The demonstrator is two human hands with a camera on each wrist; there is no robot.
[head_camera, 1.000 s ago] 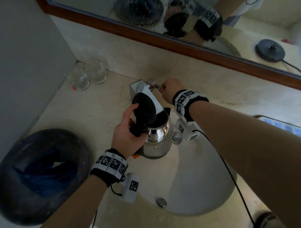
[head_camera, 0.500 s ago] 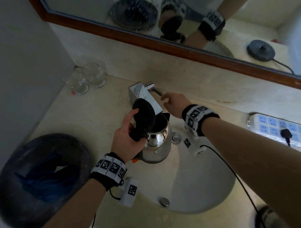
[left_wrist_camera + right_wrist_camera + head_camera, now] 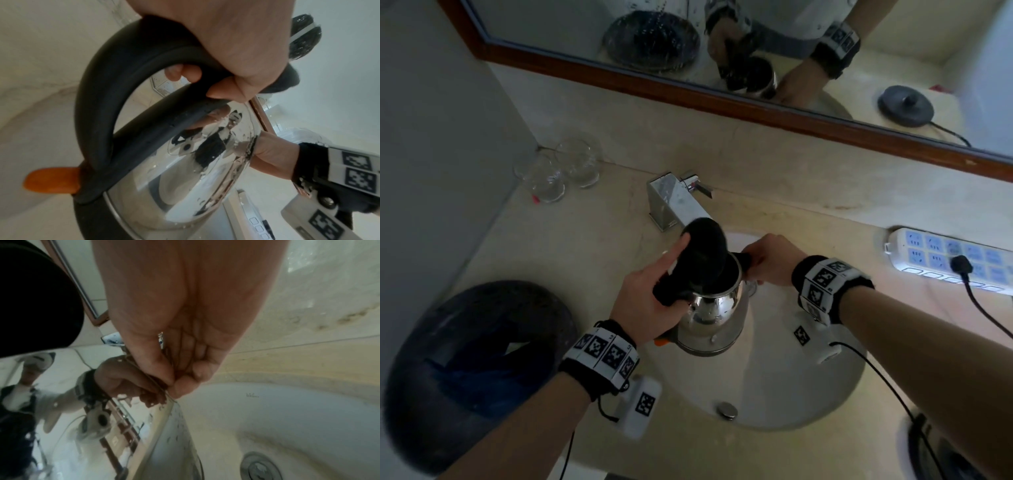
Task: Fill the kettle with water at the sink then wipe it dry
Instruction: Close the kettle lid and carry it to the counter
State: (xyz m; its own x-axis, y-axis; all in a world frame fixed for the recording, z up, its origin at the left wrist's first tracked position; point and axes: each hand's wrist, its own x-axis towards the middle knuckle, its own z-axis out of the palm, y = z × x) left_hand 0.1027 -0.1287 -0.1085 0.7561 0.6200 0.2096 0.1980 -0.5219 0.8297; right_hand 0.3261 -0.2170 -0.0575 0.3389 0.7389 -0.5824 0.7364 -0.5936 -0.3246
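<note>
Kettle (image 3: pixel 710 315) first: a shiny steel pot with a black handle (image 3: pixel 123 91), held over the near-left part of the white sink (image 3: pixel 791 387), just in front of the tap (image 3: pixel 674 205). Its black lid (image 3: pixel 703 253) stands tipped up on its hinge, so the mouth is uncovered. An orange switch (image 3: pixel 51 180) sticks out at the foot of the handle.

Nearest the camera, the left hand (image 3: pixel 650 301) is wrapped round the top of the handle, fingers curled under it and the thumb lying along the back of the raised lid. In the left wrist view the fingertips (image 3: pixel 185 73) show through the loop of the handle, against the wet steel wall.

On the other side, the right hand (image 3: pixel 774 260) is at the kettle's rim by the spout; in the right wrist view its thumb and fingers are drawn together in a pinch against the steel edge, which is beaded with drops. The sink's drain (image 3: pixel 261 467) lies below.

A dark round bin (image 3: pixel 472 370) with a blue bag in it stands at the left. Further back, two clear glasses (image 3: pixel 558 171) stand in the corner of the beige counter (image 3: pixel 585 246). A white power strip (image 3: pixel 945 260) with one black plug lies at the right. Behind all runs a wood-framed mirror (image 3: pixel 722 99).
</note>
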